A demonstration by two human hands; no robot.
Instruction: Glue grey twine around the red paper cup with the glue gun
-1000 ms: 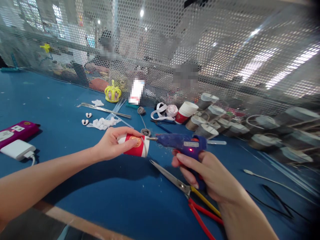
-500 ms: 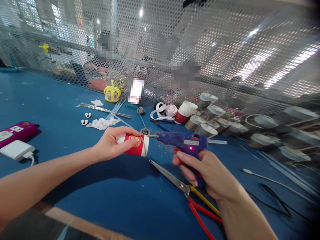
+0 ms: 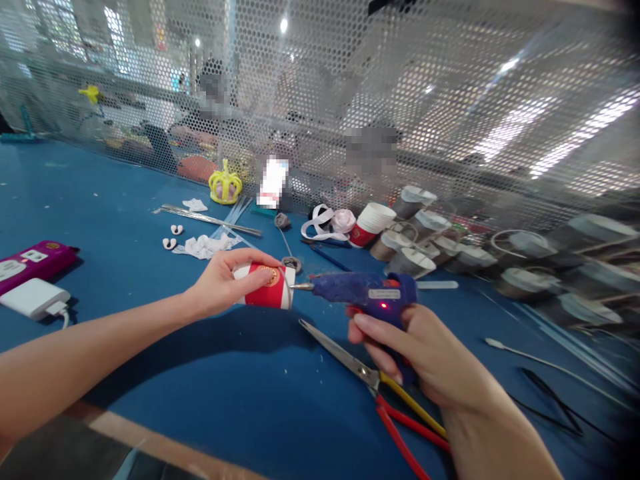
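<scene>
My left hand point(image 3: 227, 280) is closed around a red and white paper cup point(image 3: 265, 293), which lies on its side in the air above the table. Grey cord point(image 3: 287, 283) runs round the cup close to its right end. In my right hand point(image 3: 405, 340) is a blue hot glue gun point(image 3: 345, 288) with a small red light lit. Its metal nozzle points left and meets, or nearly meets, the corded end of the cup. A clear glue stick point(image 3: 437, 285) pokes out of the gun's back. Just behind the cup lies a small grey coil of cord point(image 3: 291, 265).
Scissors point(image 3: 370, 377) with red and yellow handles lie below the glue gun. Wrapped cups point(image 3: 413, 262) crowd the right, beside stacked paper cups point(image 3: 375, 220). A yellow crown point(image 3: 225, 185) and a phone point(image 3: 273, 181) stand by the mesh screen point(image 3: 310, 100). A purple power strip point(image 3: 45, 263) is at left.
The glue gun has shifted slightly down and left, its nozzle moving from the cup's upper edge to lower on the corded end. The cup has tilted and moved a little left.
</scene>
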